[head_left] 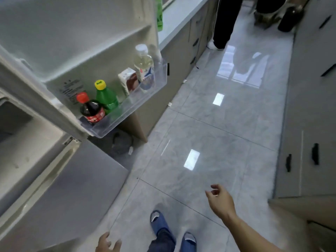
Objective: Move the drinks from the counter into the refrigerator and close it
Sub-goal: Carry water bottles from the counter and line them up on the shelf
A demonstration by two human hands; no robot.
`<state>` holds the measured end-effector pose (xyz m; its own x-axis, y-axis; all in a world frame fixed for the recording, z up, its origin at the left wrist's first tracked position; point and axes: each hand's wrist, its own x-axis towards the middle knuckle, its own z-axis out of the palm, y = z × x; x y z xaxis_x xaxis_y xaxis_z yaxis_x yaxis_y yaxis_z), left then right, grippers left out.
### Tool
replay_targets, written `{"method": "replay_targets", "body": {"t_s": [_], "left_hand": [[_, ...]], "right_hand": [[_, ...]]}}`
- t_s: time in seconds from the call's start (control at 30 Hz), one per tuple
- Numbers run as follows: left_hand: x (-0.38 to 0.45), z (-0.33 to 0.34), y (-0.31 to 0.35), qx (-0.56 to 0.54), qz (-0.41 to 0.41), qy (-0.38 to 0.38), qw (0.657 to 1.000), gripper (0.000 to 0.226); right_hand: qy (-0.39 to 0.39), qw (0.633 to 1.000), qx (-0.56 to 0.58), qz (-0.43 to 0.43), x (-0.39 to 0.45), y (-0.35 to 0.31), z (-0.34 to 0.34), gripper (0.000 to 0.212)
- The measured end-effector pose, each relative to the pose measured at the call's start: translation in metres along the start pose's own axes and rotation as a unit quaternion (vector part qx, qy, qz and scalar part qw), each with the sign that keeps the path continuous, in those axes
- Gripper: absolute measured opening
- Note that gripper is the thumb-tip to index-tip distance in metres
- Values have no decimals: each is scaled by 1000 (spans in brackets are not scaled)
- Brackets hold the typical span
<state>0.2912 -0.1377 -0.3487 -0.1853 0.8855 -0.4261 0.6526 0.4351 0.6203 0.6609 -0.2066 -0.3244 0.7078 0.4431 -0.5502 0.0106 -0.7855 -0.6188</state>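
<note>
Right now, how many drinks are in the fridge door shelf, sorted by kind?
Cola bottle, red cap: 1
Green soda bottle, yellow cap: 1
Drink carton: 1
Clear bottle, pale liquid, white cap: 1
Total in the door shelf: 4

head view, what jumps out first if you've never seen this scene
The open refrigerator door at upper left, its clear door bin holding a cola bottle, a green bottle, a carton and a pale drink bottle. Below, both hands, left hand and right hand, are empty over the glossy floor.
</note>
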Motion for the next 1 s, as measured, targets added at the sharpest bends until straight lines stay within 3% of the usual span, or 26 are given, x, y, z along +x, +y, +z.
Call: {"method": "replay_targets", "body": {"t_s": [0.1, 0.2, 0.33, 0.5, 0.8, 1.0], "left_hand": [[-2, 19, 11, -36, 60, -38, 997, 24], [16, 35, 36, -54, 16, -81, 995, 66], [51, 49, 79, 40, -85, -142, 985, 48], [104, 76, 123, 120, -34, -223, 967, 51], [150, 146, 220, 104, 15, -252, 962, 42], [155, 217, 288, 86, 6, -271, 959, 42]], "right_hand": [[24, 997, 38, 64, -5, 35, -22, 32], [42, 990, 64, 119, -10, 64, -39, 32], [65, 975, 93, 188, -20, 86, -54, 28], [110, 953, 112, 258, -29, 108, -58, 27], [119, 924, 162, 327, -15, 111, -72, 22], [118, 923, 151, 334, 54, 106, -108, 21]]}}
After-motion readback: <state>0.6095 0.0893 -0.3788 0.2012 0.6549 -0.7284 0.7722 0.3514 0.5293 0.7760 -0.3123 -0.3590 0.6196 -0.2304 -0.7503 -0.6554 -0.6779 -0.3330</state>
